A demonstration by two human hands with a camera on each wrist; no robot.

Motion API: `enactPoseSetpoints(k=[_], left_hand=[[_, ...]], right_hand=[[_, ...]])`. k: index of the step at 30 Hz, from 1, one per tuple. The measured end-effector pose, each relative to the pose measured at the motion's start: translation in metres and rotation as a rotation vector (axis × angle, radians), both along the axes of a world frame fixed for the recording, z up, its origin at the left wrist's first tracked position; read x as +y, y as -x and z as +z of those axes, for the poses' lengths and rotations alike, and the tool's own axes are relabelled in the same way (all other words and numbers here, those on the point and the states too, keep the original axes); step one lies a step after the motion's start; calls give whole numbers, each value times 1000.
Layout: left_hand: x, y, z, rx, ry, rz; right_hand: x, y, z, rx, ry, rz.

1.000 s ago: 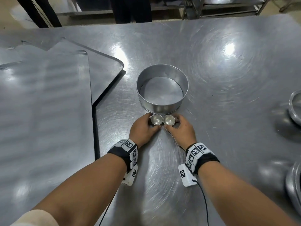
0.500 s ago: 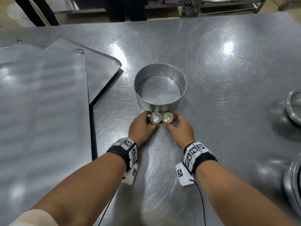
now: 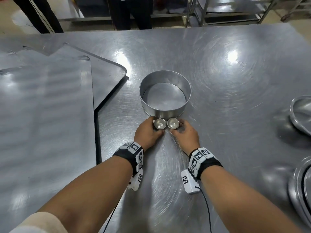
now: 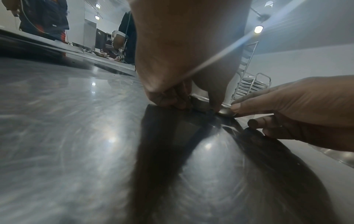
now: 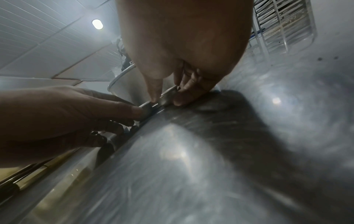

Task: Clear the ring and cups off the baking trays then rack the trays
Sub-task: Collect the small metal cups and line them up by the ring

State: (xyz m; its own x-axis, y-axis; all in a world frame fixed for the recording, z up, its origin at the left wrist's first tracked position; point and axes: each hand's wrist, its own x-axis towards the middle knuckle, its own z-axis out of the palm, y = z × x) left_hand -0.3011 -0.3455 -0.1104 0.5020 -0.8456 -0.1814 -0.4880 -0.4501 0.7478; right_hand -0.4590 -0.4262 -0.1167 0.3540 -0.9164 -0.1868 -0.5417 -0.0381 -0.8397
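A metal ring (image 3: 165, 93) stands on the steel table (image 3: 235, 78) at the middle. Just in front of it two small metal cups stand side by side, nearly touching the ring's wall. My left hand (image 3: 148, 132) grips the left cup (image 3: 159, 123) between thumb and fingers. My right hand (image 3: 183, 133) grips the right cup (image 3: 173, 123) the same way. In the left wrist view the left cup (image 4: 199, 103) shows between my fingers; in the right wrist view the right cup (image 5: 168, 95) is pinched low on the table. Two flat baking trays (image 3: 42, 123) lie overlapped at the left.
Rims of metal pans (image 3: 301, 113) show at the right edge, one further back and one nearer (image 3: 301, 190). A tray rack (image 3: 235, 12) stands beyond the table's far edge, beside a standing person's legs (image 3: 131, 12). Bare tabletop lies right of the ring.
Both hands with their cups have stayed in front of the ring; the cups sit a little closer to its wall. The view has shifted slightly.
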Motion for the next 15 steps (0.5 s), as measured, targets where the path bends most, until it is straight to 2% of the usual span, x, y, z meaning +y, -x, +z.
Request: enactPoseSetpoints(k=[9,15], left_hand=[[10,-8,16,43,6,-6],[40,-37,45,-17,-33,8]], right_hand=[[2,5,23,52,-27,24],[22,-11,51,49,136,-13]])
